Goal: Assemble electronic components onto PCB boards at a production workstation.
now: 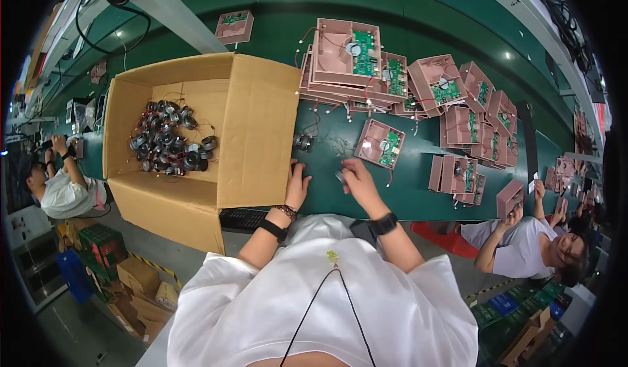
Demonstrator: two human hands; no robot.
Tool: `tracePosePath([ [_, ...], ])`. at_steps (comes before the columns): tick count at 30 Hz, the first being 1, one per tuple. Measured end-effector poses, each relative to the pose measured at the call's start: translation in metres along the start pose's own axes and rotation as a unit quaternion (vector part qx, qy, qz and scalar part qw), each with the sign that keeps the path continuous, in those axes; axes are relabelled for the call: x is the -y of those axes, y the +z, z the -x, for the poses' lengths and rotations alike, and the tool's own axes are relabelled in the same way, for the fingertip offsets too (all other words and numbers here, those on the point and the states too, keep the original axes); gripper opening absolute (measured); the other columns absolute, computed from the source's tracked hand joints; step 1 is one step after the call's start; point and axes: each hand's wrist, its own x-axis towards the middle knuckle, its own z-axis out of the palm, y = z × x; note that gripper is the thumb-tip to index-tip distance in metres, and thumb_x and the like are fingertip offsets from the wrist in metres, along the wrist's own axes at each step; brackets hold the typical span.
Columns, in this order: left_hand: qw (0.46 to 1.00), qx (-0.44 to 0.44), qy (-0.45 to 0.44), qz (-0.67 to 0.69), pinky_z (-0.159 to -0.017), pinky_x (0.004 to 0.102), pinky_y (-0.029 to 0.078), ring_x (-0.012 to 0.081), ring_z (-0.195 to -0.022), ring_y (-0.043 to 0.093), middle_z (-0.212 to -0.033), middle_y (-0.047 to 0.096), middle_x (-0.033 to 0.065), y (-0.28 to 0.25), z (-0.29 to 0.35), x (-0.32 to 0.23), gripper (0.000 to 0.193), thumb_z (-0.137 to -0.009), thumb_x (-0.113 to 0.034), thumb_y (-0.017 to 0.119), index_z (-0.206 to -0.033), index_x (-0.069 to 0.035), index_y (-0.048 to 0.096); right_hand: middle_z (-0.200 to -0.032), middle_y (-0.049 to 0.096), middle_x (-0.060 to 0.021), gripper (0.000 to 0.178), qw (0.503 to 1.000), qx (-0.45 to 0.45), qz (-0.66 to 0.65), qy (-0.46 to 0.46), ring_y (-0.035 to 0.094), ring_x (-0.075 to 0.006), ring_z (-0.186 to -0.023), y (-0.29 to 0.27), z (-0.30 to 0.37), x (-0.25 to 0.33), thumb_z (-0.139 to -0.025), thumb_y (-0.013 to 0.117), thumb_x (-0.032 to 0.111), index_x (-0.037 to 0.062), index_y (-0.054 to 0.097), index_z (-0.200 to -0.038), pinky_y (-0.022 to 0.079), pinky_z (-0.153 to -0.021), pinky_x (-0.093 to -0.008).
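Note:
My left hand [297, 187] is at the table edge beside the open flap of a cardboard box [256, 131]. Its fingers are curled, with a dark bit at their tips that is too small to make out. Farther right, my right hand [361, 185] pinches a small silver-grey piece [341, 176] whose kind is unclear. Beyond my left hand lies a round black speaker [303, 142] with thin wires. A tangle of thin wires [341, 146] is on the table between the speaker and a pink housing [379, 144] that holds a green circuit board.
Many round speakers [171, 138] lie in the box. Pink housings with boards [347, 50] are stacked at the back and right; a lone housing [234, 27] sits far left. At right, a person [523, 249] holds another housing [509, 199]. Another person [65, 184] works far left.

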Motion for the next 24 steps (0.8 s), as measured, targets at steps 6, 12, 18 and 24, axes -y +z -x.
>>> tracePosePath([
  [6, 0.996, 0.069, 0.05, -0.01, -0.083, 0.0415, 0.041, 0.0352, -0.1, 0.046, -0.107, 0.049, 0.0153, -0.004, -0.036, -0.091, 0.03, -0.074, -0.014, 0.064, -0.1, -0.005, 0.053, -0.078, 0.054, -0.0139, 0.04, 0.921, 0.065, -0.381, 0.045, 0.049, -0.0175, -0.051, -0.107, 0.053, 0.051, -0.088, 0.039, 0.027, 0.0032, 0.042, -0.119, 0.041, -0.046, -0.0261],
  [12, 0.999, 0.028, 0.043, 0.006, -0.079, 0.0444, 0.045, 0.0368, -0.096, 0.052, -0.106, 0.053, 0.0143, 0.073, -0.075, -0.111, 0.022, -0.074, -0.009, 0.057, -0.097, -0.009, 0.056, -0.077, 0.052, -0.0145, 0.048, 0.855, 0.116, -0.504, -0.04, 0.049, -0.0173, -0.052, -0.166, 0.084, 0.039, -0.087, 0.039, 0.032, 0.0024, 0.037, -0.124, 0.042, -0.047, -0.0269],
  [18, 0.991, 0.133, -0.015, -0.004, -0.068, 0.0423, 0.048, 0.0347, -0.083, 0.057, -0.096, 0.057, 0.0122, 0.078, -0.076, -0.104, 0.019, -0.075, -0.005, 0.054, -0.092, -0.011, 0.059, -0.09, 0.051, -0.0153, 0.051, 0.817, 0.153, -0.556, 0.008, 0.05, -0.0175, -0.058, -0.192, 0.094, 0.001, -0.086, 0.041, 0.03, 0.0027, 0.032, -0.129, 0.043, -0.052, -0.0273],
  [24, 0.993, 0.108, -0.025, 0.031, -0.069, 0.0427, 0.049, 0.0349, -0.081, 0.057, -0.093, 0.057, 0.0123, 0.069, -0.013, -0.123, 0.018, -0.074, -0.003, 0.052, -0.089, -0.011, 0.059, -0.101, 0.045, -0.0122, 0.06, 0.953, 0.063, -0.274, -0.115, 0.05, -0.0183, -0.072, -0.177, 0.087, -0.01, -0.082, 0.051, 0.015, 0.0064, 0.024, -0.135, 0.044, -0.061, -0.0293],
])
